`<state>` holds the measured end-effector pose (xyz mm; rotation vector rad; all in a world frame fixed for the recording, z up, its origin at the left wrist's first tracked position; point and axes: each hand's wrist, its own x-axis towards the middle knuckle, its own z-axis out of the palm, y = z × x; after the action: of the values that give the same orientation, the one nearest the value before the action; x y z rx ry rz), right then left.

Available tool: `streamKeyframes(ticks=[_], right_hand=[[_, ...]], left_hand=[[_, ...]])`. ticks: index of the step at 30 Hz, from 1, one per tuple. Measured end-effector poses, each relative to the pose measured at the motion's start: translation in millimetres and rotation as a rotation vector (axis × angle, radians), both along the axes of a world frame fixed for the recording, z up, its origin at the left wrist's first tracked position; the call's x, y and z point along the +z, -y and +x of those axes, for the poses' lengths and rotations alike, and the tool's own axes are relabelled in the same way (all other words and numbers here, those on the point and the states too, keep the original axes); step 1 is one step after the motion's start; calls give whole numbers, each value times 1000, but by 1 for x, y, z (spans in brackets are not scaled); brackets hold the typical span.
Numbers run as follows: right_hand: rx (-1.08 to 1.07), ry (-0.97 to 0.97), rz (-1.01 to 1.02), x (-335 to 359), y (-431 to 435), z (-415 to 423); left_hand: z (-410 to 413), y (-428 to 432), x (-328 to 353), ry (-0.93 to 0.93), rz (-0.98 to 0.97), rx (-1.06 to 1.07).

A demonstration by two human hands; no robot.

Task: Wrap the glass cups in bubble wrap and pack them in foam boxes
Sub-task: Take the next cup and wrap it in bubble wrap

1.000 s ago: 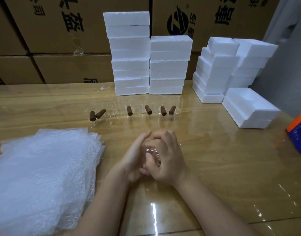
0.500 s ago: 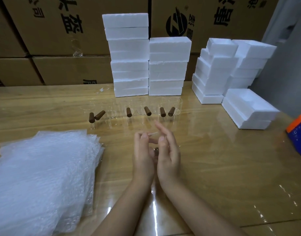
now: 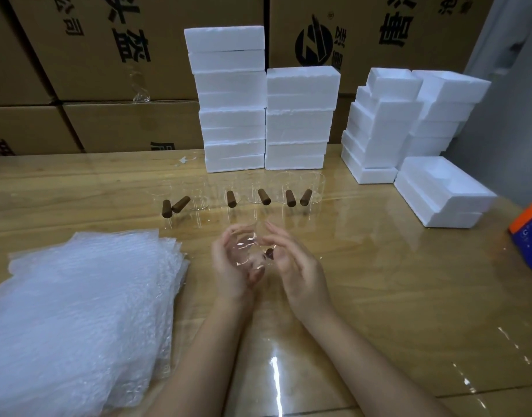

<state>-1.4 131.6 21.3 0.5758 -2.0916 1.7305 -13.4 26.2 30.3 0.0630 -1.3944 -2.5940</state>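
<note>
A clear glass cup [image 3: 243, 251] with a brown wooden handle [image 3: 270, 253] lies between my palms above the table. My left hand [image 3: 228, 266] cups it from the left and below. My right hand [image 3: 292, 260] touches it at the handle side, fingers spread. Several more glass cups [image 3: 301, 188] with brown handles stand in a row behind my hands. A thick pile of bubble wrap sheets [image 3: 78, 311] lies at the left. Closed foam boxes [image 3: 234, 97] are stacked at the back; open foam halves [image 3: 439, 188] sit at the right.
The wooden table [image 3: 394, 281] is glossy and reflective. Large cardboard cartons [image 3: 108, 55] form a wall behind the table. An orange and blue object [image 3: 529, 233] lies at the right edge.
My hands have spread apart from a pressed-together pose and lifted slightly, so the glass cup now shows between them, turned with its handle toward my right hand.
</note>
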Motion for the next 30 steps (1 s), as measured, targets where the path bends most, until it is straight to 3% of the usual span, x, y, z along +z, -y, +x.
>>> streamKeyframes(ticks=[7,15,17,21,26,30], right_hand=[[-57,-224,339,-8,10,9],[-37,-451,392,-7,17,10],[-31,-432,361,-6,17,9],[-51,-293,210,-3,18,6],[-21,47,-170,7,13,0],[23,458,-560,13,5,-7]], left_hand=[[-3,6,0,36,342,-11],[-4,5,-2,115,283,66],[-2,0,-3,88,186,69],[0,-12,-8,-39,-228,184],[3,-18,-5,-57,-279,-26],[8,-20,-13,-201,-916,155]])
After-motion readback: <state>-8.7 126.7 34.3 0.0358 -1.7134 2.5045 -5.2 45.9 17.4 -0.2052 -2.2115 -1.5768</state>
